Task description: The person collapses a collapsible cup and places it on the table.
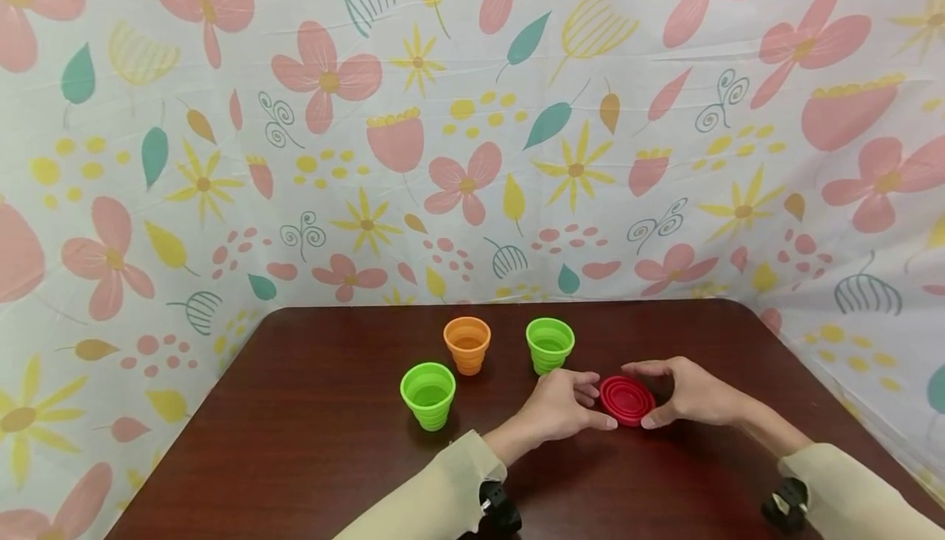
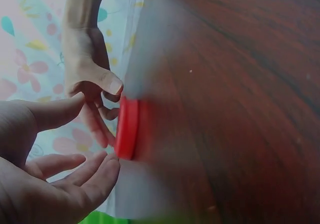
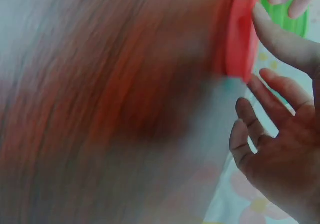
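Observation:
A red collapsible cup (image 1: 627, 400), folded down to a flat ringed disc, lies on the dark table between the two hands. My left hand (image 1: 554, 409) is at its left side, fingers loosely bent and thumb apart from them. From the right, my right hand (image 1: 694, 392) reaches around the disc with thumb and forefinger spread, fingertips right at the rim. In the right wrist view the thumb (image 3: 282, 38) overlaps the edge of the red cup (image 3: 241, 38). The left wrist view shows the left fingertips (image 2: 111, 170) close by the lower edge of the red cup (image 2: 127, 129).
Behind the left hand stands a green cup (image 1: 550, 347), expanded and upright. An orange cup (image 1: 467, 347) and another green cup (image 1: 428, 396) stand farther left on the brown table (image 1: 317, 417). A flower-patterned cloth (image 1: 472, 113) hangs behind and beside the table.

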`<state>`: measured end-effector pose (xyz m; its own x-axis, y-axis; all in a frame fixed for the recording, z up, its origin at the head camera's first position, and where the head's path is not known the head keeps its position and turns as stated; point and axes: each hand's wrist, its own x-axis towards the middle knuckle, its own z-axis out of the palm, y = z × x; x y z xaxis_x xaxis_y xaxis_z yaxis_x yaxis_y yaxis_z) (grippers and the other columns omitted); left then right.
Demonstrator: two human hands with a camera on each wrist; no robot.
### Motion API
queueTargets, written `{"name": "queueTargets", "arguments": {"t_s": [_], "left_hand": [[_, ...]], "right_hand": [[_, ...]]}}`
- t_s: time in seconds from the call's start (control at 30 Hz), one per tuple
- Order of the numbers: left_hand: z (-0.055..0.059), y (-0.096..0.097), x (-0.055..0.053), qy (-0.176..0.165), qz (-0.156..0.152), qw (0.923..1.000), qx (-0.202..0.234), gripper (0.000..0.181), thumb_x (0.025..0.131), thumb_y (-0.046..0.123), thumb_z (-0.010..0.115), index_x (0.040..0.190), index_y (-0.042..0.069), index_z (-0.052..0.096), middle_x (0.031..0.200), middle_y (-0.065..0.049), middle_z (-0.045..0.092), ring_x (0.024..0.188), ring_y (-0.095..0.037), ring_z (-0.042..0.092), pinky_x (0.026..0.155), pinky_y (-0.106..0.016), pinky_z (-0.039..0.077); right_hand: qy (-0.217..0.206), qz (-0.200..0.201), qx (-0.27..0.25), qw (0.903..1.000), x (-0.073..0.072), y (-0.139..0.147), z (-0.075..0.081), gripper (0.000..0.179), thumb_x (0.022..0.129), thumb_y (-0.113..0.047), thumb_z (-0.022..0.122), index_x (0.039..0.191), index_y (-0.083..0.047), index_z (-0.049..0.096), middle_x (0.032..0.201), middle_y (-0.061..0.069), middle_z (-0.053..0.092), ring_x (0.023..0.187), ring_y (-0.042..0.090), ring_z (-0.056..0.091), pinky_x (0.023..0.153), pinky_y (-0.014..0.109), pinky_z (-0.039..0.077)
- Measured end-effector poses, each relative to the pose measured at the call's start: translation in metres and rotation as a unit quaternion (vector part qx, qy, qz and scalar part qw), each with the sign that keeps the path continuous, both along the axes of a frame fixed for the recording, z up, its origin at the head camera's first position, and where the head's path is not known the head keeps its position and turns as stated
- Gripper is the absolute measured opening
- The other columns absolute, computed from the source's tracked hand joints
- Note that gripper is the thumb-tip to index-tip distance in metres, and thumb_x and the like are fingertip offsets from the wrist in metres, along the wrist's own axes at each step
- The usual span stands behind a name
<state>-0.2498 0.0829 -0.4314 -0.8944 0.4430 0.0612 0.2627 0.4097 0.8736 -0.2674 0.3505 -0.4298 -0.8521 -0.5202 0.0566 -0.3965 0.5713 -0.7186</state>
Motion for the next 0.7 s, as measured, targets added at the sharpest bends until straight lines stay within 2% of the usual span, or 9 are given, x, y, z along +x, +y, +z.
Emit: {"name": "queueTargets", "arguments": {"t_s": [0.13, 0.23, 0.33, 0.43, 0.57, 0.7], "left_hand": [[0.005, -0.007, 0.004, 0.017, -0.033, 0.9993, 0.002, 0.058, 0.079, 0.014, 0.095, 0.131, 0.000, 0.073, 0.093, 0.002, 0.076, 0.081, -0.001, 0.069, 0.076, -0.014, 0.056], [0.007, -0.014, 0.008, 0.027, -0.056, 0.9980, 0.011, 0.050, 0.082, 0.014, 0.093, 0.127, 0.000, 0.075, 0.087, 0.006, 0.075, 0.076, 0.002, 0.068, 0.074, -0.013, 0.056], [0.008, -0.023, 0.012, 0.035, -0.069, 0.9967, 0.023, 0.040, 0.086, 0.016, 0.089, 0.122, 0.002, 0.077, 0.082, 0.012, 0.072, 0.076, 0.002, 0.067, 0.072, -0.015, 0.056], [0.008, -0.034, 0.016, 0.051, -0.068, 0.9956, 0.039, 0.029, 0.090, 0.017, 0.085, 0.116, 0.006, 0.080, 0.081, 0.017, 0.070, 0.078, 0.001, 0.067, 0.070, -0.016, 0.055], [0.008, -0.047, 0.020, 0.073, -0.056, 0.9934, 0.069, 0.013, 0.093, 0.013, 0.081, 0.105, 0.008, 0.081, 0.081, 0.015, 0.072, 0.074, -0.001, 0.067, 0.068, -0.018, 0.056], [0.008, -0.059, 0.027, 0.060, -0.053, 0.9917, 0.101, 0.003, 0.096, 0.007, 0.077, 0.098, 0.006, 0.078, 0.080, 0.007, 0.072, 0.068, -0.005, 0.068, 0.064, -0.021, 0.058]], "right_hand": [[0.044, -0.032, 0.004, 0.9985, 0.014, -0.015, 0.012, 0.074, 0.078, -0.024, 0.094, 0.140, 0.003, 0.064, 0.133, 0.021, 0.068, 0.112, 0.038, 0.065, 0.082, 0.029, 0.060], [0.055, -0.051, -0.019, 0.9970, 0.026, -0.030, 0.021, 0.066, 0.080, -0.020, 0.093, 0.136, 0.003, 0.067, 0.122, 0.019, 0.072, 0.098, 0.032, 0.069, 0.072, 0.031, 0.063], [0.054, -0.068, -0.037, 0.9956, 0.039, -0.046, 0.027, 0.058, 0.083, -0.019, 0.092, 0.133, 0.000, 0.071, 0.115, 0.017, 0.075, 0.088, 0.026, 0.070, 0.069, 0.030, 0.063], [0.060, -0.083, -0.043, 0.9938, 0.050, -0.061, 0.031, 0.049, 0.084, -0.021, 0.091, 0.129, -0.006, 0.075, 0.112, 0.013, 0.076, 0.085, 0.018, 0.070, 0.067, 0.030, 0.062], [0.094, -0.086, -0.043, 0.9909, 0.063, -0.080, 0.032, 0.036, 0.086, -0.022, 0.090, 0.119, -0.014, 0.079, 0.102, -0.001, 0.077, 0.076, 0.011, 0.064, 0.060, 0.027, 0.057], [0.133, -0.070, -0.040, 0.9879, 0.074, -0.096, 0.031, 0.028, 0.086, -0.020, 0.089, 0.113, -0.019, 0.080, 0.090, -0.011, 0.072, 0.067, 0.008, 0.057, 0.056, 0.027, 0.050]]}}
